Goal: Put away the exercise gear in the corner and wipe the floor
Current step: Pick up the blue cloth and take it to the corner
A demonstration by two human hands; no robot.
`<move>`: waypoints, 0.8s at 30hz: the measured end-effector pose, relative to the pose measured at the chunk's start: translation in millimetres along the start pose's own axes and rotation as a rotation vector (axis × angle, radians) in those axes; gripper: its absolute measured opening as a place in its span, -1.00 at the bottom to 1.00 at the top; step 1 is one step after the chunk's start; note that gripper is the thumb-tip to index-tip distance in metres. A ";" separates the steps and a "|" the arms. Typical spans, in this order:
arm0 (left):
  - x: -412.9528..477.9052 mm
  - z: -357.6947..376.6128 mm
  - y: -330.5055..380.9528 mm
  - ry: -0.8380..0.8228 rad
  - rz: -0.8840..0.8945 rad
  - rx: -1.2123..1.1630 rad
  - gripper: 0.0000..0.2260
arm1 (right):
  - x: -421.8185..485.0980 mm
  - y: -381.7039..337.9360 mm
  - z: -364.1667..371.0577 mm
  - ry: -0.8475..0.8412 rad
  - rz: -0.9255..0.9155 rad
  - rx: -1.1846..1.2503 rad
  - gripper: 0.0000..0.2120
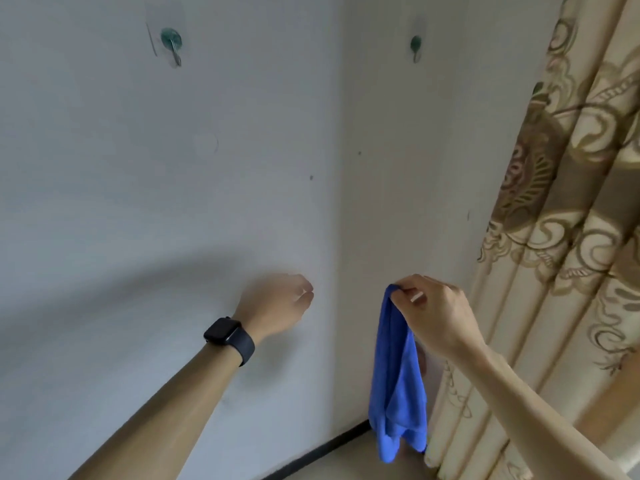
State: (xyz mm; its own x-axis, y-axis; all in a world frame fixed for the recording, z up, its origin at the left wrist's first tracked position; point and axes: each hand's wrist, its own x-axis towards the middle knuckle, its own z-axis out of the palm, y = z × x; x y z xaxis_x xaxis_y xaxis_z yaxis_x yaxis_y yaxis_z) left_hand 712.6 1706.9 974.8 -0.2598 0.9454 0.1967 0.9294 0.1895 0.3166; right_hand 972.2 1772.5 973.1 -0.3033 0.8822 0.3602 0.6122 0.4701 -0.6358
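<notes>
A blue cloth (398, 382) hangs down in front of the room corner, pinched at its top edge by my right hand (433, 310). My left hand (277, 303), with a black watch on the wrist, is raised near the wall beside it, fingers loosely curled and holding nothing. No exercise gear is in view. A small patch of the beige floor (349, 459) shows at the bottom, below the cloth.
Two green wall hooks, one on the left wall (172, 41) and one on the right wall (415, 45), sit high up with nothing on them. A patterned beige curtain (561, 209) hangs along the right side. A dark skirting strip (329, 448) runs along the wall base.
</notes>
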 end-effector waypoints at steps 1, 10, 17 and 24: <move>10.7 -3.0 5.2 0.000 0.019 -0.080 -0.80 | 13.4 -2.6 2.2 0.001 -0.006 0.042 -0.89; 101.6 -37.0 36.9 0.069 0.236 -0.431 -0.74 | 131.9 -52.9 13.7 -0.080 -0.116 0.324 -0.92; 145.0 -72.4 14.5 0.137 0.175 -0.425 -0.87 | 201.1 -64.2 26.4 -0.198 -0.297 0.260 -0.91; 166.2 -113.0 -4.3 0.080 0.051 -0.358 -0.82 | 245.1 -68.8 40.7 -0.296 -0.427 0.094 -0.89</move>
State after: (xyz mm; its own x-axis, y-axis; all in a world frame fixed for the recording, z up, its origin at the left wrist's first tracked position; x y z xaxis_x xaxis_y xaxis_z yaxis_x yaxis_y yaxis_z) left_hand 635.8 1833.3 1111.0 -0.2488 0.9247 0.2882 0.7947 0.0248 0.6065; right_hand 826.1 1957.5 1077.4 -0.7129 0.5753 0.4011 0.3251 0.7779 -0.5377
